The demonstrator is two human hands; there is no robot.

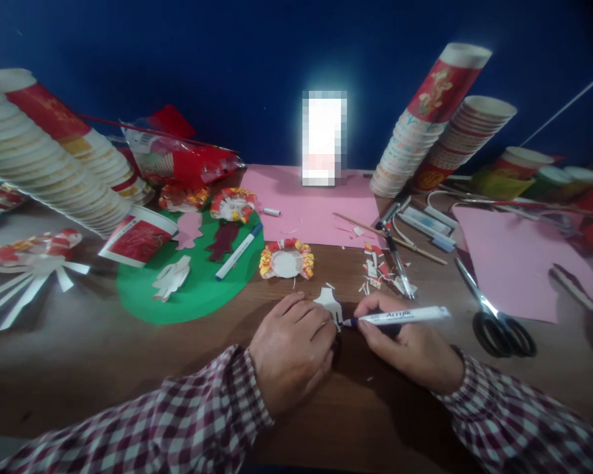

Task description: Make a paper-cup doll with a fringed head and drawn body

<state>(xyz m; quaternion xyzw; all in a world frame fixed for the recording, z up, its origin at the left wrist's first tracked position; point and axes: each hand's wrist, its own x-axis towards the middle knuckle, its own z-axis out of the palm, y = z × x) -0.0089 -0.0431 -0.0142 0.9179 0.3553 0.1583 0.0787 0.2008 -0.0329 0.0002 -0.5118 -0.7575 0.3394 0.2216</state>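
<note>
My left hand (294, 345) rests over the lower left part of a small white paper cutout (328, 301), its fingers together and pressing the piece against the brown table. Between the thumb and fingers of my right hand (408, 342) is a white acrylic marker (405, 315), lying nearly level. The marker's dark tip touches the right edge of the cutout, where a dark mark shows. Just beyond the cutout is a ring of folded red and yellow cup paper (286, 261) with a pale centre.
Scissors (497, 319) lie at the right, near pink paper (514, 266). Paper scraps (374, 268) and a pen are beyond my right hand. A green sheet (192, 306) bears cutouts and a blue-capped marker (238, 252). Tall cup stacks (410, 145) stand at both sides.
</note>
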